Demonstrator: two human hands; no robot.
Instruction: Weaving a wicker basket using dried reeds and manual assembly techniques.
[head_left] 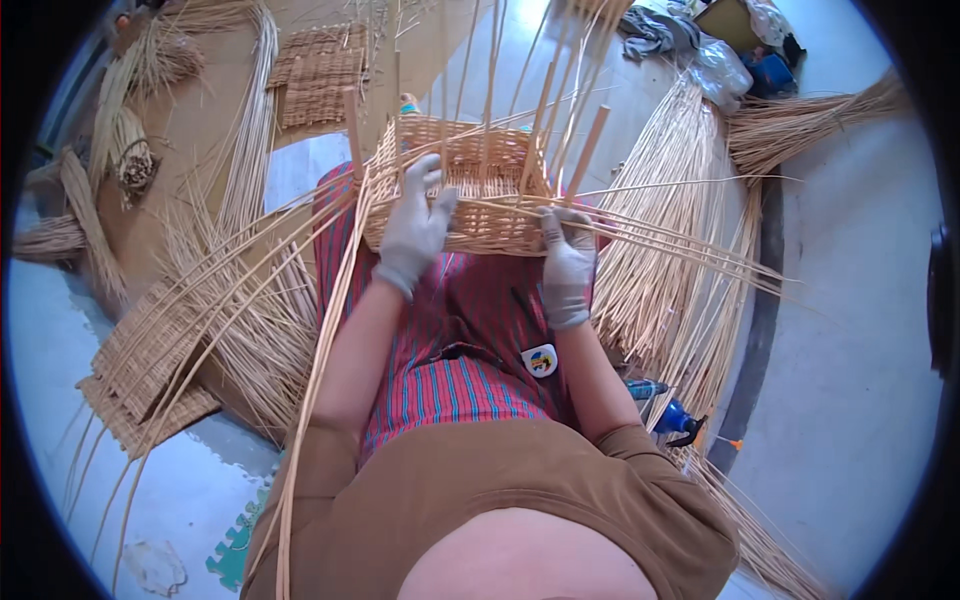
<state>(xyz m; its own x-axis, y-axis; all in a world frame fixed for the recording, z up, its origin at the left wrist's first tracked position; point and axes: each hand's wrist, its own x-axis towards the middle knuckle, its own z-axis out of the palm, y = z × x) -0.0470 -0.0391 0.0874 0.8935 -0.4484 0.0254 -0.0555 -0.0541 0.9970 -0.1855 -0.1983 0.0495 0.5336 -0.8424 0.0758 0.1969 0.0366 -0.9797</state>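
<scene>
Two hands in pale grey-white gloves meet the near side of a straw-coloured rectangular wicker basket (492, 240), which sits over the lap with its long axis running left to right across the body. The left hand (415, 230) is nearer the left end, laid along the near wall, its thumb and fingers parted at the rim and not visibly closed round anything. The right hand (567, 265) is at the near right corner, thumb and fingers pinching the basket's edge; whether loose strands are caught in that pinch, I cannot tell. From this corner, long thin pale canes (690, 246) fan out to the right, so the right hand is clearly the nearer to them, while other slender canes (275, 212) trail from the left end past the left hand. Flat, stiff wooden-looking stakes (588, 155) rise above the ribbed, tightly woven walls. Beneath lies smooth, folded red cloth with blue stripes (465, 390), and at the right spreads a dense, brush-like sheaf of dry straw-coloured stems (655, 270).
</scene>
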